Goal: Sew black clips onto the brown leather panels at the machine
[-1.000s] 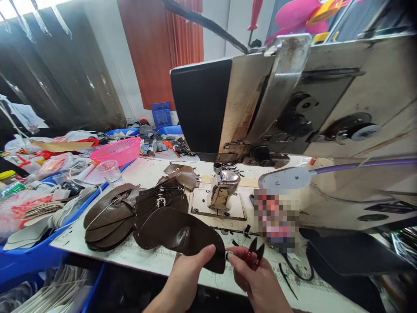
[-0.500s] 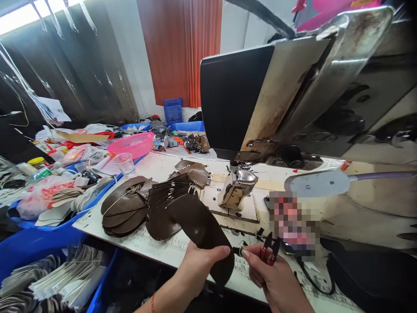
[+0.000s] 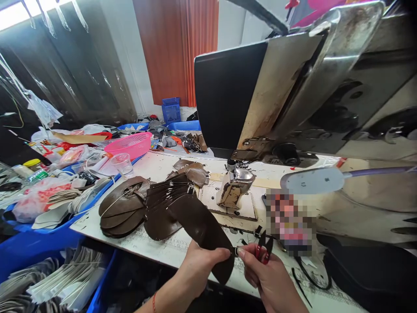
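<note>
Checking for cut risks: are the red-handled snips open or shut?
Open: the snips in the right hand show two dark blades spread apart.

left hand (image 3: 198,265) pinching, thumb (image 3: 220,254) laid on top, forearm (image 3: 167,293) slanting up from below; right hand (image 3: 262,271) nearby, fingers (image 3: 250,278) curled, tips pressed together.

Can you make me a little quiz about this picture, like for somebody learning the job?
1. True or false: the left hand holds a dark brown, curved, leather-like piece.
2. Which hand holds the small snips with red handles and dark blades?
3. Fill in the colour: the slotted plastic basket at the back of the blue-edged clutter is ____.

Key: 1. True. 2. The right hand. 3. Pink.
</note>
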Motion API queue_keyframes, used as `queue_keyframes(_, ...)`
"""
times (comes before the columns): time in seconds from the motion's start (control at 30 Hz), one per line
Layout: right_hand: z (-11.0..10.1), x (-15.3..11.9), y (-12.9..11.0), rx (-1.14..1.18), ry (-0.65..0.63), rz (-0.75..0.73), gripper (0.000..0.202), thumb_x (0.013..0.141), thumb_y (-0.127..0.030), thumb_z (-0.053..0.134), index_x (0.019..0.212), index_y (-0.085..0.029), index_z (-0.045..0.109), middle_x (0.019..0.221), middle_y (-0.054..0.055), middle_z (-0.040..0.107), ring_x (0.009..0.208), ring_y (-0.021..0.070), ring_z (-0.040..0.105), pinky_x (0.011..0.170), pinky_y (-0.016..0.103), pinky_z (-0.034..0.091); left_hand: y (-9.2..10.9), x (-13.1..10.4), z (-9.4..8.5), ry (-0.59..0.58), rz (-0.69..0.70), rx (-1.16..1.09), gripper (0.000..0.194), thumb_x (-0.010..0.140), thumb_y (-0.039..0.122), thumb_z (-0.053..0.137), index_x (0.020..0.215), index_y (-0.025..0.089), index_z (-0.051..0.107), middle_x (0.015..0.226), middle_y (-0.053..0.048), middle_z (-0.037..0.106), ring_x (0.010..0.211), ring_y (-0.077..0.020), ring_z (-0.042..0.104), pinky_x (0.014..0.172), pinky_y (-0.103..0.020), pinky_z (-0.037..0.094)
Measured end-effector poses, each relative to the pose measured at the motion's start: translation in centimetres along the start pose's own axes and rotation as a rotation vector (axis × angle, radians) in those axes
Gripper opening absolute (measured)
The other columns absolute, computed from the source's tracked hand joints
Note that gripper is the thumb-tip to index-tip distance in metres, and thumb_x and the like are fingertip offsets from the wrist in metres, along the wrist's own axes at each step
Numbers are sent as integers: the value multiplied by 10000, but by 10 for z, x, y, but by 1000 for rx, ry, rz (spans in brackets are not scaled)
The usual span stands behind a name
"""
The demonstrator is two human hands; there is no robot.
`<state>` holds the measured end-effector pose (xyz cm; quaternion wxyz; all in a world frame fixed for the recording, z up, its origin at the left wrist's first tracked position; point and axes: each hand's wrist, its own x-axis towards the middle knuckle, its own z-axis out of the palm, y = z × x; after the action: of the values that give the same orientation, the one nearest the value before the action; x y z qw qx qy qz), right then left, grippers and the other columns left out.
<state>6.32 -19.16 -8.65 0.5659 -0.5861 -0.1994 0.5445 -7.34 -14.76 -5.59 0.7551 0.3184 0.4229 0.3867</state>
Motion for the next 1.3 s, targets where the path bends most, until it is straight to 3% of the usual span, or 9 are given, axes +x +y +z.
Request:
queue_keyframes(0.17,4,-3,-2,3,6,-10,368,561,-438,825,610,-148,604,479,-85,364,410,37,276,407,220,191,-1,-1,0,50,-6,33,286,534,159,766,804,89,701,823,-113,724,783,-259,648,774,-383,506)
queue_keyframes(0.33,6,-5,-8,1,-1,10,373,539,-437,830,612,-143,612,483,-90,348,414,34,272,409,212,196,3,0,3,16,22,10,307,542,134,740,843,102,692,827,-83,722,795,-236,648,771,-346,506)
queue_keyframes(0.57,7,-1,-11,14,44,-19,396,529,-433,833,614,-163,557,474,-96,344,407,37,278,409,201,197,12,1,11,14,28,-6,290,529,111,712,817,111,677,703,-40,687,656,-168,598,650,-276,479)
queue_keyframes(0.77,12,5,-15,-73,-14,-77,362,602,-456,778,642,-161,572,464,-103,327,400,34,256,404,196,185,16,8,7,30,48,24,280,518,115,707,795,119,667,715,-33,684,665,-161,595,647,-259,475)
queue_keyframes(0.93,12,20,-36,-419,-49,-436,224,703,-369,724,837,-202,659,673,-1,641,559,109,514,527,222,429,31,23,7,74,78,74,256,517,134,737,757,125,646,643,-12,647,624,-150,581,592,-241,462)
queue_keyframes(1.1,19,29,-66,-664,-257,-1000,122,805,-194,660,914,-248,651,729,-27,658,497,78,510,460,179,418,60,23,10,77,149,103,275,539,188,767,777,115,650,673,-33,653,637,-162,582,593,-257,471)
queue_keyframes(1.2,27,32,-76,-658,-375,-1313,268,822,-75,621,1024,-250,596,862,-2,695,702,98,643,635,175,507,72,9,5,126,183,133,219,553,224,770,692,116,640,619,-26,620,620,-170,572,572,-263,462)
queue_keyframes(1.3,30,35,-78,-768,-438,-1501,323,857,-135,604,1159,-239,567,957,49,693,860,148,661,736,238,532,79,-3,-2,222,271,198,174,577,231,754,643,118,640,622,-32,629,617,-169,565,569,-265,462)
